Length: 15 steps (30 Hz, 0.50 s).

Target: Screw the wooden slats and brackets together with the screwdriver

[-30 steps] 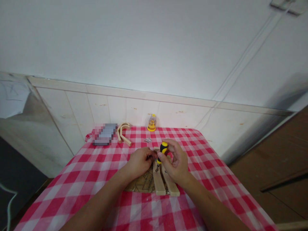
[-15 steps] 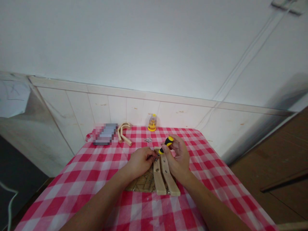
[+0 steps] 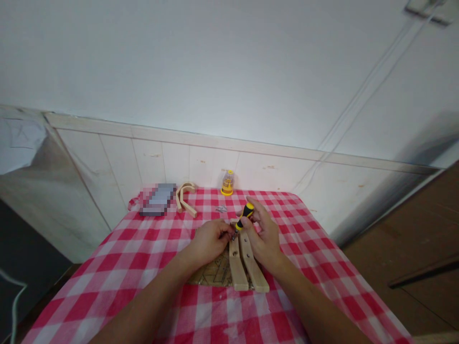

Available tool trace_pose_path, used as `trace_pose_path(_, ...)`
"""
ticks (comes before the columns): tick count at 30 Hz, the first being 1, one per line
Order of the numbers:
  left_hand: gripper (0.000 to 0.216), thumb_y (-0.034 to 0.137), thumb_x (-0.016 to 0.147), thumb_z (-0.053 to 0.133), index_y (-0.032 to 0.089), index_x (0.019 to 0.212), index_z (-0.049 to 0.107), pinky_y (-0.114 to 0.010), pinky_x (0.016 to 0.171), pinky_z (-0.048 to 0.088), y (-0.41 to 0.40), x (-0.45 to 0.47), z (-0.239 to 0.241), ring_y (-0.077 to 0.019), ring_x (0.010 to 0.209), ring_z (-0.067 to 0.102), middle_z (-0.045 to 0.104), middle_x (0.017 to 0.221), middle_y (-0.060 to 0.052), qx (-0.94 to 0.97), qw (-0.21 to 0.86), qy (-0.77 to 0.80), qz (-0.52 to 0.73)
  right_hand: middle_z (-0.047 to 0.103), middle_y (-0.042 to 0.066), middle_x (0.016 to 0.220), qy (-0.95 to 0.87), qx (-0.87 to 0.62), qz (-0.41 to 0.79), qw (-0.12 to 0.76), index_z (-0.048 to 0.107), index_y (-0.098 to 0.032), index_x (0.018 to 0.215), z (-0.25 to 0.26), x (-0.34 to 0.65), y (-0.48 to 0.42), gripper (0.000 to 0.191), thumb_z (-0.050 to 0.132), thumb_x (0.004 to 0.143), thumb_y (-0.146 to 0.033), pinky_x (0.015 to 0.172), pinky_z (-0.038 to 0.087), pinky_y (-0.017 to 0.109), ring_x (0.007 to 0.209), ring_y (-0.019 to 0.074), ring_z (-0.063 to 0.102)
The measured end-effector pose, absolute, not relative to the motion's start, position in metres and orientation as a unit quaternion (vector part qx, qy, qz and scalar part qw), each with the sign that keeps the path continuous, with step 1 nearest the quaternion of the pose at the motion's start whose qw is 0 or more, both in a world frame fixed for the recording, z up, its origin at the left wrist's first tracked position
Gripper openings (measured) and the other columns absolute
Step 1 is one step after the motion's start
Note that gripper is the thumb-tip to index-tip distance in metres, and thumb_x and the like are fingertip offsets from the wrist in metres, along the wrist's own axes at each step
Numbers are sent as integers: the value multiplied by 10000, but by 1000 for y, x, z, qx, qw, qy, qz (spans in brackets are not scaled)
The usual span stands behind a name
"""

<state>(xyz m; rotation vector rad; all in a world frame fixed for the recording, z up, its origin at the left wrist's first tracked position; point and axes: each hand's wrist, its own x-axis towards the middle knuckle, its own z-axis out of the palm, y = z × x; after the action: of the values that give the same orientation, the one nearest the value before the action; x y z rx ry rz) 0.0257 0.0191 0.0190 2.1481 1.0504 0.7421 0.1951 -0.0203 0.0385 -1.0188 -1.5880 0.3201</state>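
My right hand (image 3: 264, 235) is closed around a black and yellow screwdriver (image 3: 245, 216), tilted with its tip down at the left of two bent wooden pieces (image 3: 238, 271). Close to that tip, the fingers of my left hand (image 3: 212, 240) are pinched together at the wood's upper part; what they grip is too small to make out. The second bent wooden piece (image 3: 255, 268) lies alongside, just right of the first, with dark holes in it. Under both pieces is a brown board (image 3: 215, 271) with dark line patterns, partly covered by my left hand.
Several small metal pieces (image 3: 221, 209) lie beyond my hands. A yellow-capped clear container (image 3: 227, 183) stands near the wall. Curved wooden parts (image 3: 185, 198) and a blurred phone-like object (image 3: 158, 199) sit at the back left of the checked tablecloth (image 3: 136, 253).
My right hand has shifted slightly left and tipped the screwdriver more upright, its tip lower and nearer my left fingertips. My left hand has stayed about where it was.
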Motion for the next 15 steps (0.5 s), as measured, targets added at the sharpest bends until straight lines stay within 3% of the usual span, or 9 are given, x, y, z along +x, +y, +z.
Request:
trace_pose_path(3, 244, 155, 835, 518, 178, 874, 757, -306, 789, 517, 19, 26, 19, -217, 876, 686, 757, 919, -65, 815, 312, 398, 282, 753, 71, 1135, -698, -425, 143, 557, 517, -309, 1428, 40, 197, -21, 448, 571, 985, -263, 786, 566, 364, 890, 218, 724)
trace_pose_path(15, 243, 157, 834, 521, 182, 884, 757, -315, 841, 519, 20, 25, 16, -222, 922, 691, 762, 954, -69, 815, 311, 400, 282, 728, 23, 949, -676, -448, 121, 573, 613, -274, 1299, 42, 193, -19, 383, 647, 919, -243, 715, 547, 317, 757, 176, 665)
